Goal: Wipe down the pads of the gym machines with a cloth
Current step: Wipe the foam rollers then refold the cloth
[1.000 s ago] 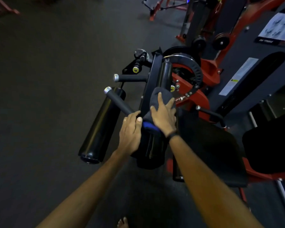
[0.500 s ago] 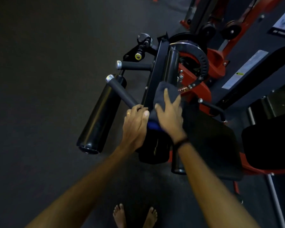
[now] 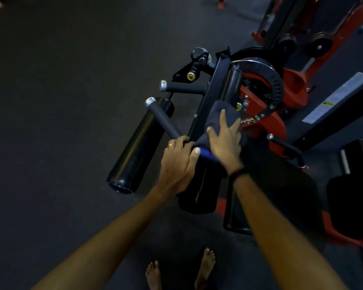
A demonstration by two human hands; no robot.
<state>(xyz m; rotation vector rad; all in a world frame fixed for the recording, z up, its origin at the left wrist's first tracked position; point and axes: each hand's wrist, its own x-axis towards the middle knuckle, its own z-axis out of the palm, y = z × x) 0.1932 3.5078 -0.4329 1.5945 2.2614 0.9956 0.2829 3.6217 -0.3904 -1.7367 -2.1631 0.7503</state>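
Note:
A dark grey cloth (image 3: 219,114) with a blue edge lies over a black roller pad (image 3: 199,189) of a red and black gym machine. My right hand (image 3: 225,141) presses flat on the cloth with its fingers spread. Just left of it, my left hand (image 3: 179,162) grips the base of a grey foam handle (image 3: 162,120), where the handle meets the machine's black arm. A second black roller pad (image 3: 138,145) hangs lower at the left. The black seat pad (image 3: 285,195) lies right of my right forearm.
A second foam handle (image 3: 182,87) sticks out above the first. The red frame with a notched selector arc (image 3: 275,80) stands behind the cloth. Another black pad (image 3: 352,201) sits at the right edge. My bare feet (image 3: 178,271) stand on the dark floor (image 3: 61,101).
My right hand has slid the cloth slightly up along the pad. The view tilted downward, bringing my feet into sight. My left hand has kept its grip on the handle.

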